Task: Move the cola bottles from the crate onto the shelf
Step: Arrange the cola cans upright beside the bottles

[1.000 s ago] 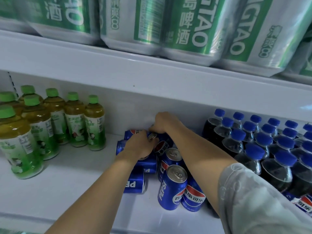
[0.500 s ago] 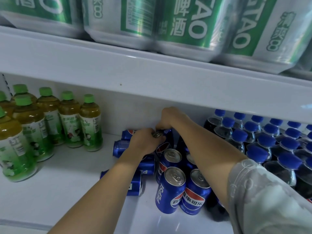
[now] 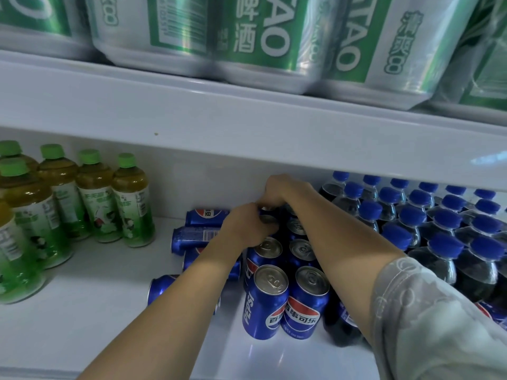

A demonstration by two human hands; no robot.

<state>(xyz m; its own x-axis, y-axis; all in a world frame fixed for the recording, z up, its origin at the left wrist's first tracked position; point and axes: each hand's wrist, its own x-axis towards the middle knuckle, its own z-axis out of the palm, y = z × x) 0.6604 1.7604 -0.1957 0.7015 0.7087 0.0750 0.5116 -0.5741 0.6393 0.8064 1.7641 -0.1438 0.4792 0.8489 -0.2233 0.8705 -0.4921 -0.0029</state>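
Head view, one entry. Left hand (image 3: 248,227): fingers are being curled down over the top of an upright Pepsi can (image 3: 267,219) at the back of the can rows; the grip looks closed on its rim, though the contact is partly hidden by the knuckles. Right hand (image 3: 279,189): reached further back, fingers bent down behind the left hand's; whether a can is being held beneath them cannot be told.

Upright Pepsi cans (image 3: 266,300): standing in two rows running from just below the fingers toward the shelf's front edge. Fallen Pepsi cans (image 3: 196,237): lying on their sides just left of the left hand's fingers, one behind another, some passing under the left forearm. Cola bottles (image 3: 411,231), blue-capped: packed upright just right of the right forearm, already on the shelf (image 3: 82,311). Green-tea bottles (image 3: 129,201): well apart to the left of both hands. Shrink-wrapped beer packs (image 3: 260,42): on the board above the fingers. No crate is being shown.

Step judged in hand: cans are being straightened at the back of the rows, not bottles carried. Next move, as judged: the held can is to be seated squarely against its neighbours, then the fallen cans are to be stood up one by one without the rows being toppled.
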